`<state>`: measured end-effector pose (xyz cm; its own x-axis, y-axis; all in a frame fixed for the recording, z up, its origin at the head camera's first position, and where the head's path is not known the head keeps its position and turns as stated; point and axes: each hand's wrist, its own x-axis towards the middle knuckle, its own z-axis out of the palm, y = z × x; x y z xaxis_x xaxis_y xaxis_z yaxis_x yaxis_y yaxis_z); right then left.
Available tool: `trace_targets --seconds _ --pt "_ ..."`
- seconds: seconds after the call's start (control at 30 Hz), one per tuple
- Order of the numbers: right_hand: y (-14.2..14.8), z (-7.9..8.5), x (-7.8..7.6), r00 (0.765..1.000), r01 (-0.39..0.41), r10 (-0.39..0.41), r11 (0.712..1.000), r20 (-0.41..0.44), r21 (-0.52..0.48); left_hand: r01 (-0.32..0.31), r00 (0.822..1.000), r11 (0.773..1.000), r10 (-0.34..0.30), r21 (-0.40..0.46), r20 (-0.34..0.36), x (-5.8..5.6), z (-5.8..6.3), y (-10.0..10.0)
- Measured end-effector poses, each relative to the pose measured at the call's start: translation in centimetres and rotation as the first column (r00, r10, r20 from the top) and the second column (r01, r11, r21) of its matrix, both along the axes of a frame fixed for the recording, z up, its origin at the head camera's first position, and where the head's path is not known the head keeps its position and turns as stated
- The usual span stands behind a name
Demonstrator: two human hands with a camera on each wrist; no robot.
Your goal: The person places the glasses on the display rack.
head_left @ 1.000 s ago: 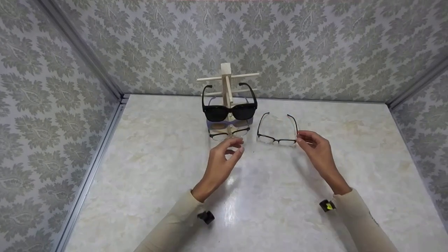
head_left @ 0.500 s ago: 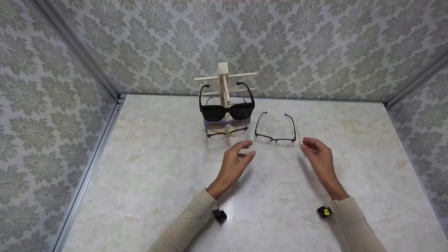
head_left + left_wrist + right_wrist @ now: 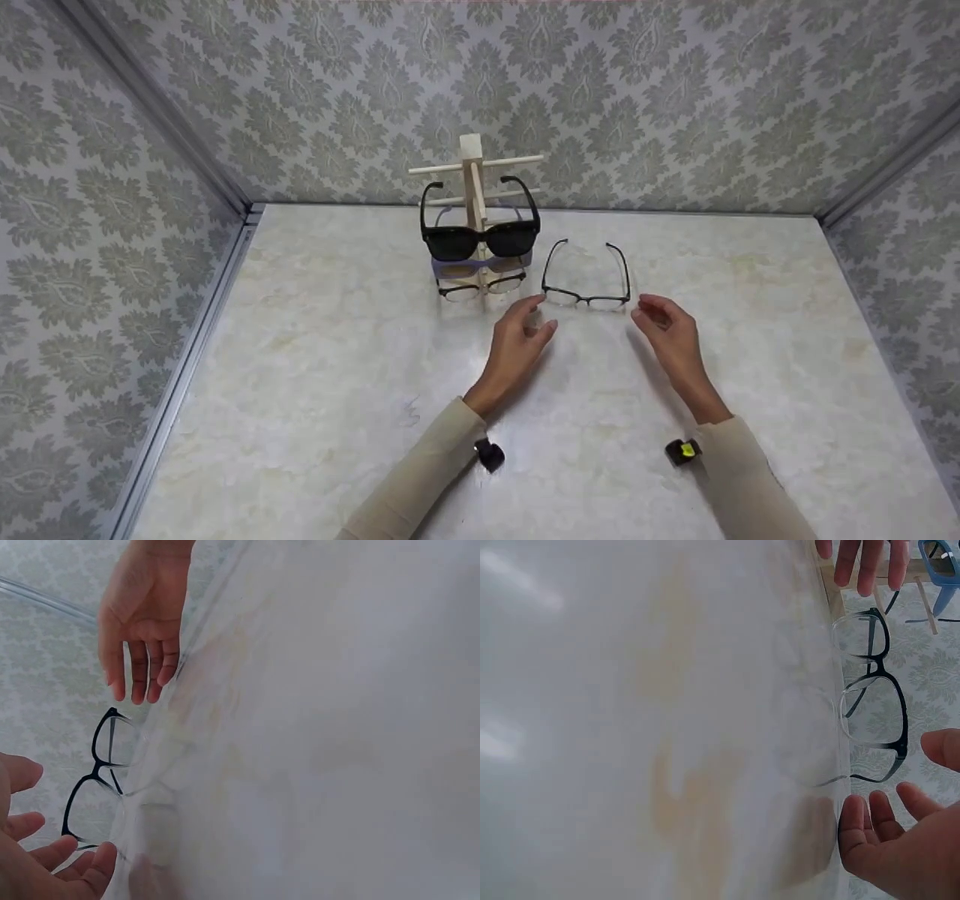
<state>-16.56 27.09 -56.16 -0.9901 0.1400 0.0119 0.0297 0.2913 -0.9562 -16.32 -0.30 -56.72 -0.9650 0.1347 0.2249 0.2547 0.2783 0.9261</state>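
Note:
A pair of eyeglasses [image 3: 583, 301] with a black upper frame and clear lower rims stands on the table, its temples unfolded toward the back wall. My left hand [image 3: 516, 341] is at the lower left corner of the glasses, fingers relaxed and thumb apart; whether a fingertip touches the frame I cannot tell. On the other side, my right hand [image 3: 670, 330] is slightly clear of the right hinge, with loosely bent fingers and nothing in them. Both wrist views show the glasses [image 3: 96, 769] between the two hands, with the right hand's fingers [image 3: 883, 823] below the near hinge.
Left of the glasses stands a wooden eyewear rack [image 3: 471, 154] with crossbars. Black sunglasses [image 3: 481, 238], blue-framed sunglasses [image 3: 452, 270] and dark half-rim glasses [image 3: 504, 283] hang on it. Patterned walls [image 3: 600, 90] enclose the marbled table [image 3: 300, 360] at the back and sides.
My right hand has let go of the glasses' right hinge and drawn slightly away. My left hand has moved right, from before the rack to the glasses' left corner.

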Motion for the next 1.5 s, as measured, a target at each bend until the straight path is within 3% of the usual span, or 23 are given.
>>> trace_targets --seconds 0.2,0.53,0.8,1.17,1.5 --pt "-0.5 -0.3 -0.7 1.000 0.014 -0.014 0.999 -0.008 -0.030 -0.038 0.999 0.999 0.038 0.027 -0.003 -1.0 -0.2 1.2" --pt "-1.8 -0.6 -1.6 0.999 0.043 -0.048 0.986 -0.025 -0.163 -0.070 0.997 0.995 0.069 0.072 0.022 -2.8 -0.6 2.6" --pt "-2.4 -0.8 -2.1 0.998 0.037 -0.044 0.989 -0.049 -0.144 -0.064 0.997 0.997 0.062 0.047 0.037 -3.6 -0.6 3.0" --pt "-2.6 -0.7 -1.7 0.995 0.022 -0.036 0.991 -0.096 -0.134 -0.057 0.997 0.998 0.057 -0.007 0.060 -3.3 -0.2 2.4" --pt "-1.5 0.9 -0.3 0.997 -0.003 -0.007 0.992 -0.080 -0.122 0.035 0.999 0.999 -0.035 -0.011 0.007 -2.3 1.6 1.2"
